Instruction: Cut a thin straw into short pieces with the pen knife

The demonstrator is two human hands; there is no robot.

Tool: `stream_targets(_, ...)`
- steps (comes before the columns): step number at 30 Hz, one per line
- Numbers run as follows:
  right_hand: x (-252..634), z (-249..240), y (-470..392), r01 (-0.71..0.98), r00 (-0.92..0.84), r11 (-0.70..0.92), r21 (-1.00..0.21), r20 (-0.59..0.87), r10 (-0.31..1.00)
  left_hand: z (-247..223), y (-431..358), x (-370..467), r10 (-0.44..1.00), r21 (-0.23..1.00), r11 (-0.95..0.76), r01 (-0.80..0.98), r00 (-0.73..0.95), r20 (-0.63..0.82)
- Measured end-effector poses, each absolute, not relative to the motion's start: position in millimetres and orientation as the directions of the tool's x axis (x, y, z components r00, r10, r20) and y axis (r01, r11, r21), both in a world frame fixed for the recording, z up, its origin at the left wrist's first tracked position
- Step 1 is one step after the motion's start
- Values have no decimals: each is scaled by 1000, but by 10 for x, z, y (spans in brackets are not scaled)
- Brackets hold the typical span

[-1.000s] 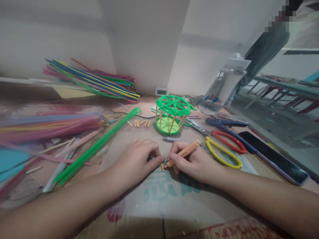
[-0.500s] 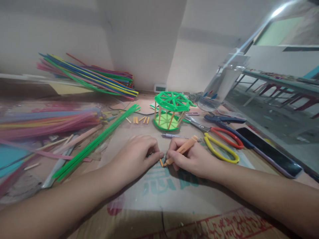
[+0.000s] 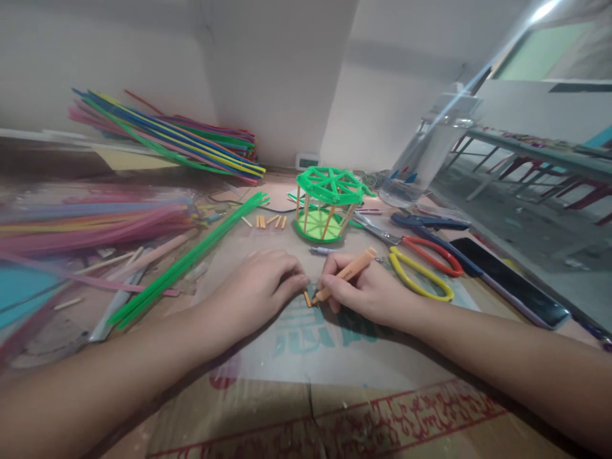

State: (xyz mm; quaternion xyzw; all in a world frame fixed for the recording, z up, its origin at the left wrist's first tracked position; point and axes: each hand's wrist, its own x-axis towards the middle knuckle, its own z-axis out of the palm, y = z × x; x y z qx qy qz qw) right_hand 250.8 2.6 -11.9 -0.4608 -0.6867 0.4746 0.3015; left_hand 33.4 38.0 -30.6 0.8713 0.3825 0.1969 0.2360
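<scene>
My left hand (image 3: 272, 278) pinches one end of a short orange stick (image 3: 307, 298) just above the paper sheet (image 3: 258, 357). In my right hand (image 3: 356, 280) is an orange marker (image 3: 351, 268), its tip touching or very near the stick's lower end. Behind the hands stands a round frame (image 3: 329, 185) with a green spoked top, wooden posts and a green base. Several short orange pieces (image 3: 261, 222) lie left of that frame. A pen (image 3: 321, 250) rests between the frame and my hands.
Green pipe cleaners (image 3: 191, 258) slant along the left, near bagged pink ones (image 3: 95, 236). A multicoloured bundle (image 3: 176, 143) lies behind. Scissors (image 3: 421, 274), pliers (image 3: 430, 222), a phone (image 3: 516, 284) and a clear bottle (image 3: 425, 153) are on the right.
The whole view has shifted, so the hands and tabletop things appear slightly higher. Both hands keep their hold, and the marker tip stays at the small stick.
</scene>
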Motion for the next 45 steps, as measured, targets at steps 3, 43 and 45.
stream_targets(3, 2514, -115, 21, 329, -390, 125, -936, -14, 921, -237, 298, 289, 767, 533, -590, 606, 626, 138)
stream_targets(43, 2582, -129, 25, 55, -276, 188, -981, 166, 947, -251, 350, 252, 761, 506, -599, 620, 638, 118)
stream_targets(45, 2566, -116, 21, 139, -300, 186, -973, 138, 944, -269, 314, 264, 756, 500, -612, 612, 638, 145)
